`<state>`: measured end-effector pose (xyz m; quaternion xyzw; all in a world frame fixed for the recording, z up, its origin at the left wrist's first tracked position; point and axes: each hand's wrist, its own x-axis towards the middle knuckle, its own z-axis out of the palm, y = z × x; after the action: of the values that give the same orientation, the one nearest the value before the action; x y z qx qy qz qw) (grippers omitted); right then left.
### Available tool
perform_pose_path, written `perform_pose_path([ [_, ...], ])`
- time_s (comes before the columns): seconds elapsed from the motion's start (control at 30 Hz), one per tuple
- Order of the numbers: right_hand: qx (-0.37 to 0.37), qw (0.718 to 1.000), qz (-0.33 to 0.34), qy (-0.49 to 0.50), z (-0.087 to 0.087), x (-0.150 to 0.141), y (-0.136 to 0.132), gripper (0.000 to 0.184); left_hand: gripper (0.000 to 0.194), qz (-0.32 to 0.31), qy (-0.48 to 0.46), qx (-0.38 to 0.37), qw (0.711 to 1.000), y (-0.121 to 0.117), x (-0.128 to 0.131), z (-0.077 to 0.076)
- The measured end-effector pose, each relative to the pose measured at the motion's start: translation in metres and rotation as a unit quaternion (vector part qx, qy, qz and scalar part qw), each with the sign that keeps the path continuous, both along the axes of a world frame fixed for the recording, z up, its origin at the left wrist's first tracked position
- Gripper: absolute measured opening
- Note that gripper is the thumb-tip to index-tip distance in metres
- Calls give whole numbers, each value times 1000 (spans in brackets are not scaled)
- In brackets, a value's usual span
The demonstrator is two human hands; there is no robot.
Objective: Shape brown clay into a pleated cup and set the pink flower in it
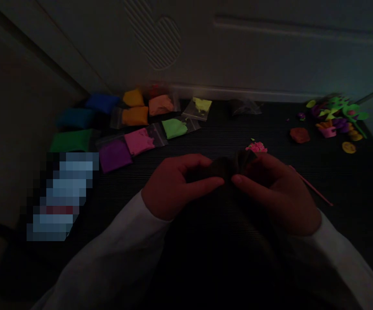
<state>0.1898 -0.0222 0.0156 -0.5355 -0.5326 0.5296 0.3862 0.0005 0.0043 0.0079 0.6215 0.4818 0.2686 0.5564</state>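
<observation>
In dim light, my left hand (176, 185) and my right hand (277, 189) face each other over the dark table. Thumbs and fingers of both pinch a dark, soft-looking piece (227, 165), which bends up into a fold by the right fingers. Its exact kind is too dark to tell. Just behind my right fingers lies a small heap of pink bits (256, 147) with a touch of green. A thin pink stick (315, 187) rests on the table to the right of my right hand.
Bags of coloured modelling clay, among them a purple bag (115, 156) and a green bag (70, 140), spread at the back left. A pixelated phone (65, 196) lies left. A reddish-brown lump (299, 135) and colourful clay figures (338, 112) are back right, before a pale panel (254, 56).
</observation>
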Motion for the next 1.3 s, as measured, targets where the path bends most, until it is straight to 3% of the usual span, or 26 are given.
perform_pose_path([
  [0.13,34,997,5,-71,-1,1,0,17,21,-13,6,11,1000,0,-1,1],
  [0.3,59,991,15,-118,1,3,2,15,24,-61,-21,-27,998,1,-3,2],
  [0.5,76,986,28,-145,2,3,3,9,24,-39,-4,5,999,1,-4,0],
  [0.63,58,989,38,-128,1,3,2,9,20,-34,-11,53,998,0,-3,-2],
  [0.97,-2,996,85,-7,0,2,4,10,14,-34,-36,88,995,2,-4,-5],
  [1.3,-31,996,87,-13,2,3,3,8,12,-32,-10,131,991,1,-1,-3],
])
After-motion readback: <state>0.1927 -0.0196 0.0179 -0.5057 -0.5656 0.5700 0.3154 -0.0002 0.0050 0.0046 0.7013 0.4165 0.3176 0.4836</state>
